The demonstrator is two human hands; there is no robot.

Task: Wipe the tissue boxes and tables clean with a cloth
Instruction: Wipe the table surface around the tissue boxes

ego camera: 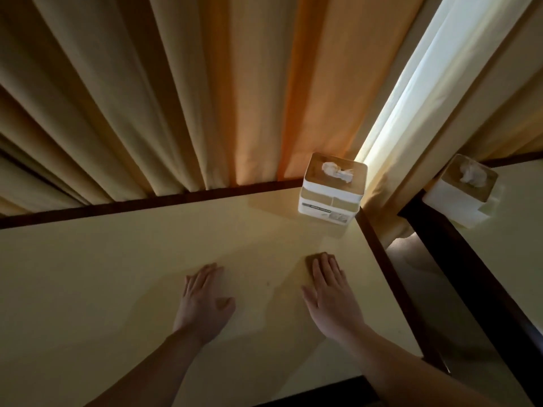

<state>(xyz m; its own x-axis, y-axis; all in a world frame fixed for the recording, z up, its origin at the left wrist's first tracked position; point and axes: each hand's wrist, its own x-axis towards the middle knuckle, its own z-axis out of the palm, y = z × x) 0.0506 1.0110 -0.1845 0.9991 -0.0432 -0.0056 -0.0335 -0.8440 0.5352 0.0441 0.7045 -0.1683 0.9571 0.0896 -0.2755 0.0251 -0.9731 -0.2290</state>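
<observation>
A cream table with a dark wooden rim fills the lower view. A white tissue box with a tan lid and a tissue sticking out stands at its far right corner. My right hand lies flat with straight fingers on a small brown cloth, pressing it onto the tabletop in front of the box. Only the cloth's far edge shows beyond my fingertips. My left hand rests flat and open on the bare tabletop to the left, holding nothing.
A second table stands to the right across a narrow gap, with another white tissue box at its far left corner. Tan pleated curtains hang right behind both tables, with a bright slit of daylight at the right.
</observation>
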